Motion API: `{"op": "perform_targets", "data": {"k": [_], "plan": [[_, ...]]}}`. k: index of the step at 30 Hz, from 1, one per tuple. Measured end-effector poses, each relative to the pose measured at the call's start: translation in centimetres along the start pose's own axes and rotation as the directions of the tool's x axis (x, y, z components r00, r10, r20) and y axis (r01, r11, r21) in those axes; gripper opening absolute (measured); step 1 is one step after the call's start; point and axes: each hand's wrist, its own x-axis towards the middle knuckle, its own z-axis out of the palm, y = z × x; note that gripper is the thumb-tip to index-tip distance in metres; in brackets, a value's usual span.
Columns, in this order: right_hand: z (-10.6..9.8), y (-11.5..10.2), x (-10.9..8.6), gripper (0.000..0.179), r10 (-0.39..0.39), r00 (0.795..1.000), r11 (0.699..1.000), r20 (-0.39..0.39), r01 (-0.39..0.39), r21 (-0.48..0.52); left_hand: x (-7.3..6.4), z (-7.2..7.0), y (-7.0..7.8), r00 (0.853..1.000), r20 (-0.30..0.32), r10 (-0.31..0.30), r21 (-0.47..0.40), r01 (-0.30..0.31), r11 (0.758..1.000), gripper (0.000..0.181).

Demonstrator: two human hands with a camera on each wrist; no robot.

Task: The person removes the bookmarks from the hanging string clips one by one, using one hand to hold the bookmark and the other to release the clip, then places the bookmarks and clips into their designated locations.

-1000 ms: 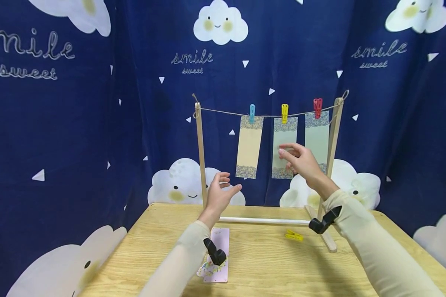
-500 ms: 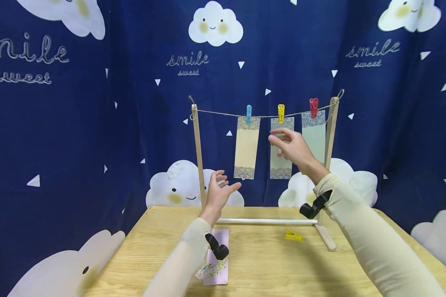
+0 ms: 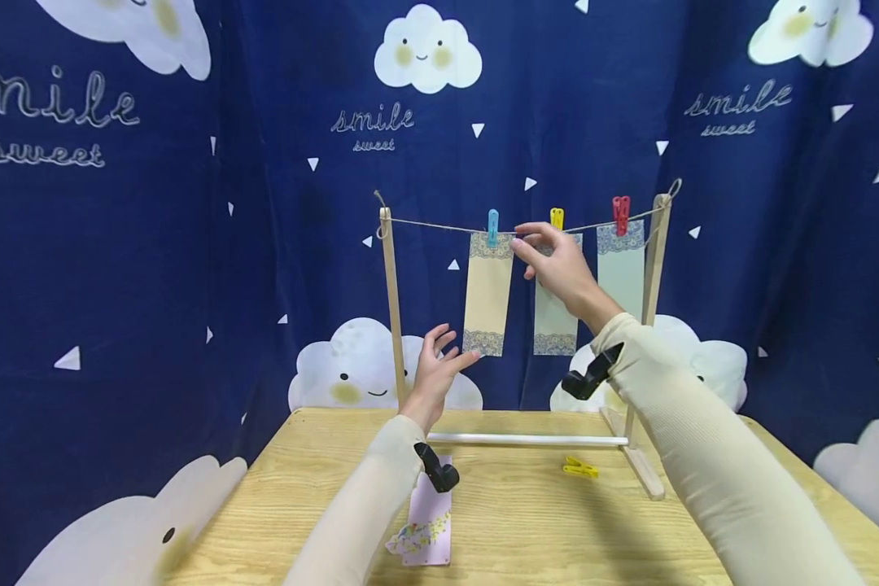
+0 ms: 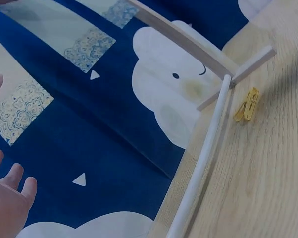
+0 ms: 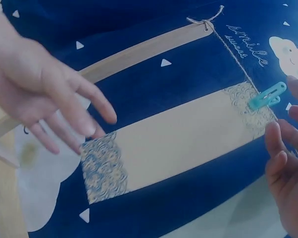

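- Head view, nearest: a pink card (image 3: 430, 529) with a floral print lies flat on the wooden table (image 3: 513, 529), partly under the left sleeve (image 3: 359, 505)
- Farther right on the tabletop lies a loose yellow clothespin (image 3: 580, 467), just in front of a white rod (image 3: 527, 439)
- Left hand (image 3: 434, 376) is raised, fingers spread and grip unclosed, beside the lower left end of the cream card (image 3: 487, 301); contact cannot be told
- Right hand (image 3: 557, 264) has bent fingers, thumb and forefinger parted, at that card's upper right corner; whether they touch it cannot be told
- Cream card hangs from a cord (image 3: 428, 225) by a blue clothespin (image 3: 493, 229)
- Two pale green cards (image 3: 621, 268) hang to its right, under yellow and red pegs (image 3: 621, 213)
- Farthest: a navy cloud-print curtain (image 3: 337, 268)
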Motion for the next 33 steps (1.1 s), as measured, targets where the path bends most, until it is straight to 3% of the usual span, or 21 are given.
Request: {"op": "perform_targets", "data": {"k": [4,9,15,20,25,33], "plan": [[0.3,-0.7,1.3,0.05,-0.025,1.0,1.0,-0.019,0.025,-0.011,0.5,0.5,-0.1,1.0,-0.009,0.002,-0.054,-0.003,0.999,0.077],[0.2,-1.5,2.5,0.059,0.01,0.999,0.997,0.042,-0.007,-0.072,1.1,0.5,-0.2,1.0,-0.02,-0.006,-0.132,0.003,0.991,0.067],[0.6,-1.7,3.5,0.067,0.073,0.991,0.995,0.109,-0.065,-0.075,1.8,1.1,-0.6,0.999,-0.037,-0.003,-0.127,-0.002,0.992,0.063],[1.2,-2.0,3.8,0.066,0.11,0.981,0.994,0.161,-0.105,-0.038,2.1,2.2,-1.0,0.999,-0.045,0.002,-0.137,-0.008,0.991,0.039],[1.9,-2.4,4.1,0.058,0.13,0.981,0.992,0.147,-0.128,-0.02,2.1,2.7,-1.2,1.0,-0.022,0.005,-0.182,-0.009,0.983,0.02],[2.2,-3.0,4.4,0.045,0.166,0.98,0.986,0.107,-0.168,0.003,2.2,2.9,-1.2,1.0,-0.011,-0.01,-0.227,0.007,0.974,0.018]]}}
